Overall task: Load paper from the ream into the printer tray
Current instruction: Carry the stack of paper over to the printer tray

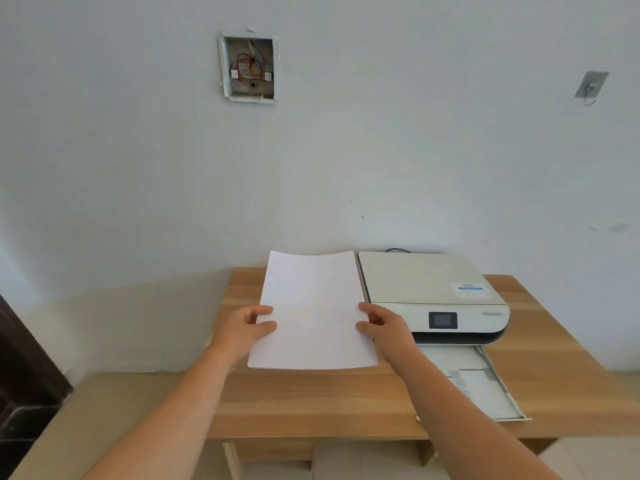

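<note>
I hold a white stack of paper (pixel 313 310) in the air above the wooden table (pixel 311 400), tilted up toward me. My left hand (pixel 244 329) grips its left edge and my right hand (pixel 386 329) grips its right edge, thumbs on top. A white printer (pixel 433 292) with a small dark screen stands to the right of the paper. Its paper tray (pixel 481 382) is pulled out toward the table's front edge and looks empty; my right forearm covers its left side. No ream wrapper is visible.
A pale wall rises right behind the table, with an open electrical box (pixel 250 69) showing wires and a small metal plate (pixel 591 84) at the right. A dark door frame (pixel 24 375) stands at the left. A black cable (pixel 398 250) runs behind the printer.
</note>
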Demonstrator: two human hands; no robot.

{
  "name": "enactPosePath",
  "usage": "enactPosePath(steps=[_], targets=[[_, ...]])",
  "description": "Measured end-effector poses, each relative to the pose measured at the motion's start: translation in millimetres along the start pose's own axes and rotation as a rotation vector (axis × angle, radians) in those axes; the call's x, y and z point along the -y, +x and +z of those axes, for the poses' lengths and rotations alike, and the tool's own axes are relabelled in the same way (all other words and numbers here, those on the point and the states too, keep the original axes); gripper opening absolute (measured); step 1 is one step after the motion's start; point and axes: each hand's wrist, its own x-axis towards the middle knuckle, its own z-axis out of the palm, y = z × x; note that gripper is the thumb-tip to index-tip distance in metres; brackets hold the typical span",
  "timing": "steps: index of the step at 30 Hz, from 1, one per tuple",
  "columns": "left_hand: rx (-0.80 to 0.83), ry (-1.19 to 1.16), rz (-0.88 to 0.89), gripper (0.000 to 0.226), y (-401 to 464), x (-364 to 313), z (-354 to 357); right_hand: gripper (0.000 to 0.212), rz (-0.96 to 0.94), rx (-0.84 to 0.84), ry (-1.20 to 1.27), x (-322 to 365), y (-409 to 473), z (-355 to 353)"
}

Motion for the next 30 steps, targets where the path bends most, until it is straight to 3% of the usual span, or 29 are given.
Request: enactPosePath(steps=[15, 30], targets=[[-0.033, 0.033, 0.058, 0.03, -3.3, -9.9, 63.9, 0.039, -0.04, -0.008, 0.025, -28.3, 18.5, -55.1], [-0.081, 0.018, 0.072, 0.031, -24.4, -20.6, 202.7, 0.039, -0.03, 0.019, 0.038, -60.0, 34.1, -193.0]])
